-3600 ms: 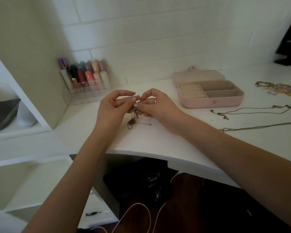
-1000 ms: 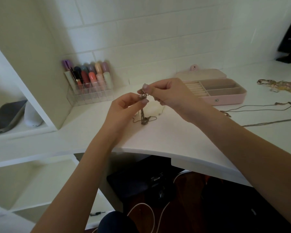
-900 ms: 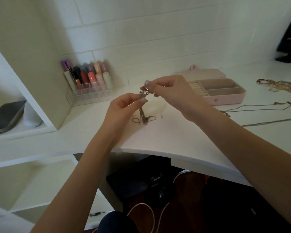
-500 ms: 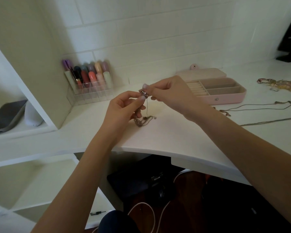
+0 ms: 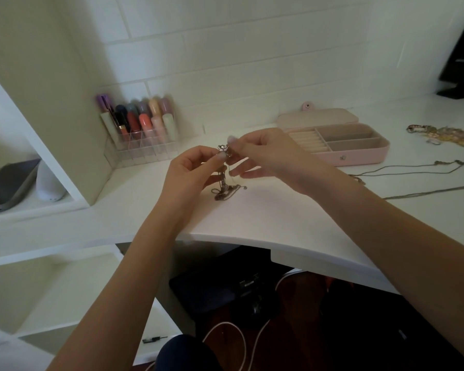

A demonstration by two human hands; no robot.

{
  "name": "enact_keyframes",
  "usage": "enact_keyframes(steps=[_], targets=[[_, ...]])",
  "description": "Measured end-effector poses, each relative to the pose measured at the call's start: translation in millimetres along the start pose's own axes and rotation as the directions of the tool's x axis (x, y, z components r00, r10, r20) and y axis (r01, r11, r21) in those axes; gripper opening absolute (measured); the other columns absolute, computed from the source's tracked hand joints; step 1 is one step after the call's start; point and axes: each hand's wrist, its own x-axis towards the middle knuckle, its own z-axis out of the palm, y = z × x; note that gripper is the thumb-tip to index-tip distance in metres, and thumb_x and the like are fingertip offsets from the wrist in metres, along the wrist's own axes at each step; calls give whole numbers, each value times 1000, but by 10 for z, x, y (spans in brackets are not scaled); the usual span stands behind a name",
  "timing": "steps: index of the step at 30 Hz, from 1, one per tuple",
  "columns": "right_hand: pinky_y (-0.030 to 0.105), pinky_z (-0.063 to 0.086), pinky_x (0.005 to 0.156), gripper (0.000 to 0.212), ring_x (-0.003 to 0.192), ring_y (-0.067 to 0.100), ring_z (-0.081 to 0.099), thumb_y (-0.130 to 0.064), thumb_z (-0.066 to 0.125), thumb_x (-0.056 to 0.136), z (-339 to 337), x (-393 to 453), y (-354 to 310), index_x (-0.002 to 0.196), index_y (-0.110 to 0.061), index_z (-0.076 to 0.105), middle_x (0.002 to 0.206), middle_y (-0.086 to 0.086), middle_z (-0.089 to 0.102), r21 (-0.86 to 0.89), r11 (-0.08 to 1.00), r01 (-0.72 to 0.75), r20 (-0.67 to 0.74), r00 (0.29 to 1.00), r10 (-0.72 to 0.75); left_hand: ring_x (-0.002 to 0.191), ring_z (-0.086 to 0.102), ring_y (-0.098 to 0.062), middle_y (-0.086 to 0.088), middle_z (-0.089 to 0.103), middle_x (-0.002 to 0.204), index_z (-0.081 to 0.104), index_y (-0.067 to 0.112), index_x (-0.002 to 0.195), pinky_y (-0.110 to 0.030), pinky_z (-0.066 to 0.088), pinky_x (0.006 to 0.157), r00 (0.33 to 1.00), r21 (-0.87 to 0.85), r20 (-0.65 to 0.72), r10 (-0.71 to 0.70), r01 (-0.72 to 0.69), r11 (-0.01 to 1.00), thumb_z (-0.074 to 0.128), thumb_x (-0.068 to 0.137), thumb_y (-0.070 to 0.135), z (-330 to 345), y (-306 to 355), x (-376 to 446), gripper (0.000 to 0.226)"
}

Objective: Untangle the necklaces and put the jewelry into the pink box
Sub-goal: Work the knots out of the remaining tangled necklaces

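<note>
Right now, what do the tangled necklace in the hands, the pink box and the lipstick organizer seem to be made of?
Tangled necklace: fine metal chain, dull silvery, glinting at the pinched top.
Pink box: probably faux leather, matte, with a small metal snap; pale fabric-like lining.
Lipstick organizer: clear hard plastic, likely acrylic; the divider walls show through.

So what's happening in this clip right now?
A person at a white desk is picking apart a tangled necklace. The left hand and right hand both pinch its knotted top just above the desk, while the rest of the chain hangs down and bunches on the surface. The pink box sits open behind the right hand, its visible compartments holding no jewelry. Two thin chains and a colourful piece lie on the desk to the right.
</note>
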Motion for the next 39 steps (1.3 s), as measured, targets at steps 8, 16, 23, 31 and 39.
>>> enact_keyframes(steps=[8,16,23,31,39], targets=[[28,57,77,22,69,12,64,-11,74,82,18,-4,21,101,-13,63,80,4,69,-33,999,16,80,997,-14,72,64,-13,-2,64,77,61,11,79,-24,53,71,1000,-54,24,-12,13,998,56,92,7,2,22,-5,15],[30,56,75,10,70,8,62,-18,69,87,54,19,43,85,-9,65,79,1,64,-234,965,121,41,993,-114,60,52,-10,0,58,70,59,14,73,-21,44,57,1000,-62,14,-5,5,998,56,90,2,-2,23,-4,22],[32,56,84,7,74,19,69,-11,62,92,-77,21,-15,87,-9,56,75,5,66,189,981,36,95,994,-55,59,50,-13,-1,55,64,59,12,73,-22,43,57,1000,0,-20,6,-6,1000,57,89,2,18,36,-19,20],[19,46,59,12,45,2,38,-16,66,89,-55,34,-10,80,-16,59,59,-5,36,67,996,53,-44,998,-50,50,40,-10,4,47,55,57,12,71,-18,32,48,1000,20,-16,23,-23,1000,58,88,-1,13,22,-11,21],[22,41,57,12,49,6,36,-20,68,87,-32,39,-6,78,-18,60,60,-5,36,-58,998,39,-2,999,-40,54,44,-10,-1,51,64,59,12,75,-18,35,50,998,-57,-53,22,-25,998,56,89,0,-6,32,-9,19]])
